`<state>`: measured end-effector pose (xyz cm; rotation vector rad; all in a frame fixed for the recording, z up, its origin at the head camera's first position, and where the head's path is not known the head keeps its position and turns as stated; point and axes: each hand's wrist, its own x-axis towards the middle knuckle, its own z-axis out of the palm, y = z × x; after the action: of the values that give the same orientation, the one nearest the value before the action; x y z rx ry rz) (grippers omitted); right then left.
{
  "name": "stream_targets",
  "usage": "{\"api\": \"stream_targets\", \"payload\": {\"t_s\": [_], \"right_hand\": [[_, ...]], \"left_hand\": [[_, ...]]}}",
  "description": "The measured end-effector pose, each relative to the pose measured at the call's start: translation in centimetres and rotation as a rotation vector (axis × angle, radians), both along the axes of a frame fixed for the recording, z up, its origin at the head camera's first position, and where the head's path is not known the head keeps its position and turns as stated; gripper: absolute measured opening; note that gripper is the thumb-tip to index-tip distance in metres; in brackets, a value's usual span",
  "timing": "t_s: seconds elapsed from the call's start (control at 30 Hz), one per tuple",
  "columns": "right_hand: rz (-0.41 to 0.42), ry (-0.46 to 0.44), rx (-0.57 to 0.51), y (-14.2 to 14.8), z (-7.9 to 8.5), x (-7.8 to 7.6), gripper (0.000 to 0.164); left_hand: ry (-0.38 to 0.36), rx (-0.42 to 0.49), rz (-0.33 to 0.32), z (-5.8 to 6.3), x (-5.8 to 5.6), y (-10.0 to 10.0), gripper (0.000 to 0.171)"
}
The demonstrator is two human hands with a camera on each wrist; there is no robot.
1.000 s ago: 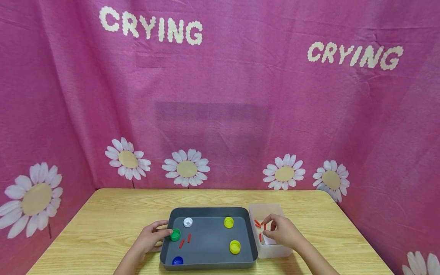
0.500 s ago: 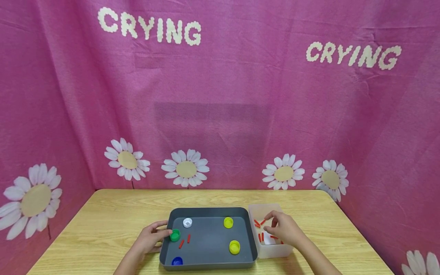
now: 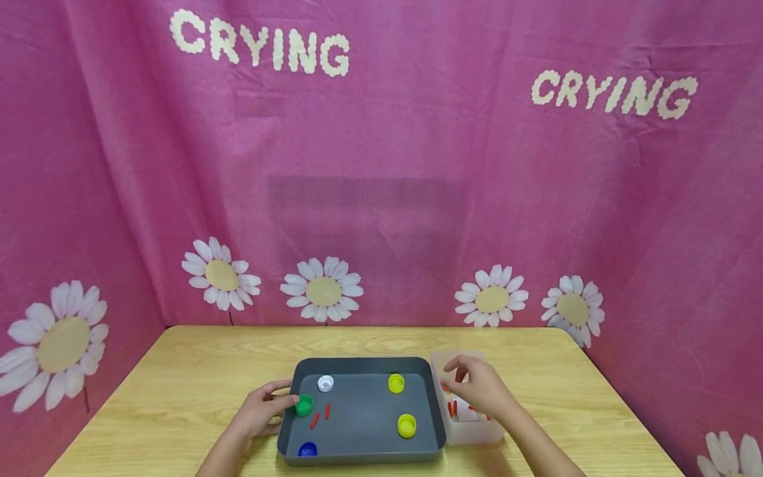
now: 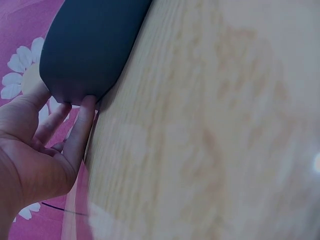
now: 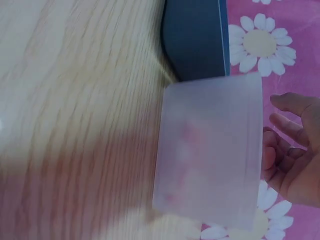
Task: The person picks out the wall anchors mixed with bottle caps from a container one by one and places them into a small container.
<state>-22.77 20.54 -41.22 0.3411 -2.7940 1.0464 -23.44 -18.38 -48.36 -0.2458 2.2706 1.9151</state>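
My left hand (image 3: 259, 411) holds the left end of a dark grey tray (image 3: 363, 457), its thumb over the rim beside a green bottle cap (image 3: 304, 405). In the left wrist view, other fingertips (image 4: 88, 102) touch the tray's outer wall low down. My right hand (image 3: 479, 384) hovers over a frosted plastic box (image 3: 473, 434) at the tray's right side. Its thumb and forefinger are apart, with nothing visible between them in the right wrist view. Several short red sticks (image 3: 450, 409) lie in the box near a white piece (image 3: 466, 412); the hand hides part of the inside.
Inside the tray are two red sticks (image 3: 327, 411), a white cap (image 3: 325, 383), a blue cap (image 3: 307, 449) and two yellow caps (image 3: 407, 426). The wooden table (image 3: 197, 371) ends at a pink flowered curtain (image 3: 381, 232).
My right hand has moved left and towards the far end over the box. Red sticks seen under its fingertips earlier now lie in the box. The left hand and tray stay put.
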Motion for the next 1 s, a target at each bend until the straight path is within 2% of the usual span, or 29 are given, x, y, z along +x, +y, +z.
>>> {"api": "stream_targets", "payload": {"t_s": [0.37, 0.77, 1.0], "right_hand": [[0.103, 0.055, 0.001, -3.5, 0.5, -0.6, 0.021], [0.172, 0.021, 0.012, -6.8, 0.1, -0.6, 0.021], [0.220, 0.014, 0.031, -8.1, -0.6, -1.0, 0.021]], "left_hand": [[-0.003, -0.016, 0.007, 0.1, 0.0, 0.0, 0.056], [-0.006, 0.026, -0.007, 0.1, 0.1, 0.0, 0.057], [-0.014, 0.009, 0.024, 0.2, 0.1, 0.2, 0.054]]}}
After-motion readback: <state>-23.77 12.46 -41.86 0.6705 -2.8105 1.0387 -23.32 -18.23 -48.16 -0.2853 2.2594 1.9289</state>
